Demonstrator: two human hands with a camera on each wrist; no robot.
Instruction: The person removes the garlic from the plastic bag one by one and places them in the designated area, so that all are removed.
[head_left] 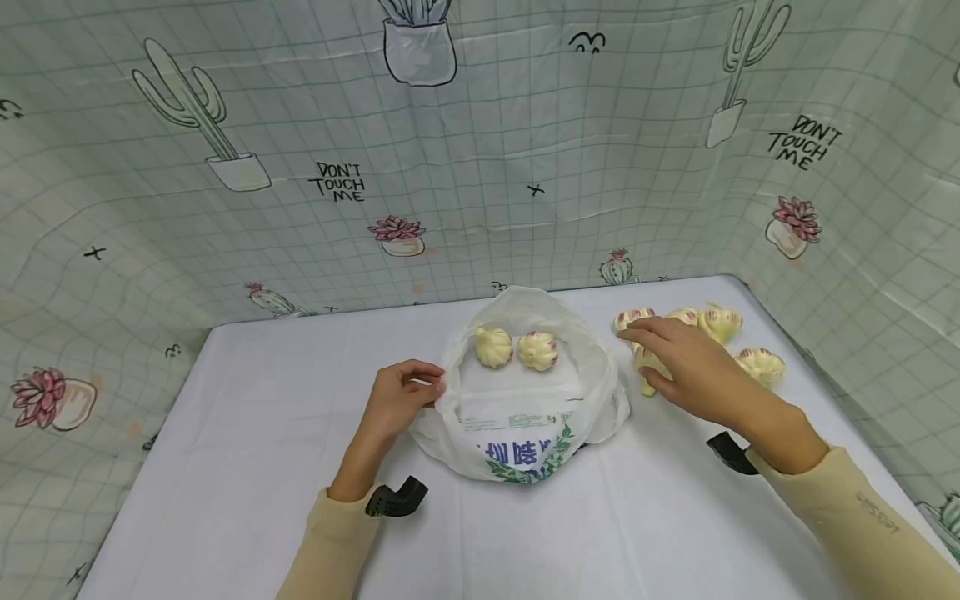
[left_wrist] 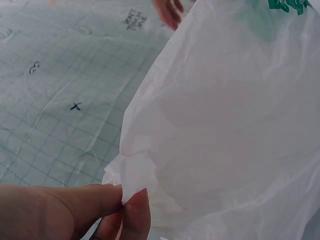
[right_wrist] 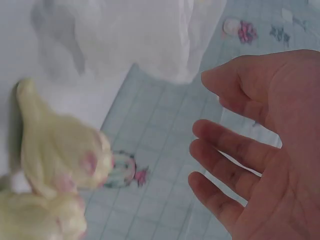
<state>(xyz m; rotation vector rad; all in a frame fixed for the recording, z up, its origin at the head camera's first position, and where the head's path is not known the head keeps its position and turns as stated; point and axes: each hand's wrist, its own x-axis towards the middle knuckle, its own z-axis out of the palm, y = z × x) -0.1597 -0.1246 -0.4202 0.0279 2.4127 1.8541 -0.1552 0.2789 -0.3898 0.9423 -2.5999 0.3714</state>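
Note:
A white plastic bag [head_left: 517, 408] with blue characters and green leaves lies with its mouth spread on the table. Two garlic bulbs [head_left: 493, 347] show inside it. My left hand [head_left: 401, 396] pinches the bag's left rim between thumb and fingers, seen closely in the left wrist view. Over a group of several garlic bulbs [head_left: 760, 365] on the right hovers my right hand [head_left: 690, 367], fingers spread and holding nothing. It partly hides those bulbs in the head view. In the right wrist view two bulbs [right_wrist: 65, 150] appear apart from the fingers.
A white cloth covers the table [head_left: 262, 433]. Behind it and along both sides hangs a checked curtain [head_left: 480, 167] printed with cacti and words. The table's right edge runs close beside the loose garlic.

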